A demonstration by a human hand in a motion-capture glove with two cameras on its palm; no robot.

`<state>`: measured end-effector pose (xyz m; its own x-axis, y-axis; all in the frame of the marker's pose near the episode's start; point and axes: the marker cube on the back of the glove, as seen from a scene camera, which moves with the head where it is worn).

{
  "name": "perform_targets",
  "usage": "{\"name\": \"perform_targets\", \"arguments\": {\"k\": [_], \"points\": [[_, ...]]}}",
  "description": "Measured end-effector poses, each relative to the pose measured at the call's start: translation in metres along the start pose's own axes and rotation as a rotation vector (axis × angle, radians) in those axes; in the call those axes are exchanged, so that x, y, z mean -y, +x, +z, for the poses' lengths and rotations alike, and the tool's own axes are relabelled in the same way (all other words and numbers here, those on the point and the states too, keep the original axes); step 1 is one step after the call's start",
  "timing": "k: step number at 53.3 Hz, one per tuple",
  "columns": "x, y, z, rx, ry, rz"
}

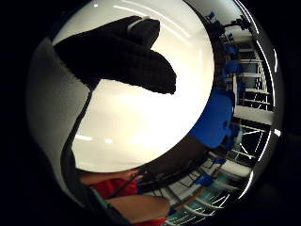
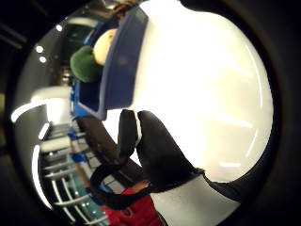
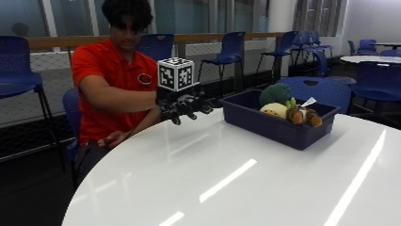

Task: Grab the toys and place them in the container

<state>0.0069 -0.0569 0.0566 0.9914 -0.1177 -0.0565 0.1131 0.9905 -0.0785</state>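
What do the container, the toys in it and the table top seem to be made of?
Container: looks like rigid blue plastic, with smooth, matte walls. Toys: the green one, cream one and brown one look like soft plush, with rounded fuzzy outlines. Table: glossy white top, showing streaks of reflected light; probably laminate, but I cannot tell.

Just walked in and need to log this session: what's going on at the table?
A person in a red shirt sits at a white round table, the gloved right hand raised above the table's edge, fingers loosely curled and holding nothing. A dark blue container sits beside it with plush toys inside: a green one, a cream one and a brown-orange one. No toys are visible on the table itself.
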Motion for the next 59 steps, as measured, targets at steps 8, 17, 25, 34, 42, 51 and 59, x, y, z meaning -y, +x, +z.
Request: {"name": "perform_targets", "arguments": {"k": [8, 17, 25, 34, 42, 51, 59], "points": [[-0.015, 0.026, -0.001, 0.002, 0.009, 0.026], [-0.021, 0.047, -0.013, 0.005, 0.031, 0.021], [-0.024, 0.062, -0.025, -0.023, 0.050, 0.019], [-0.027, 0.075, -0.038, -0.012, 0.055, 0.023], [-0.034, 0.082, -0.046, -0.008, 0.056, 0.033], [-0.041, 0.089, -0.053, 0.001, 0.061, 0.047], [-0.043, 0.086, -0.059, 0.020, 0.066, 0.036]]}}
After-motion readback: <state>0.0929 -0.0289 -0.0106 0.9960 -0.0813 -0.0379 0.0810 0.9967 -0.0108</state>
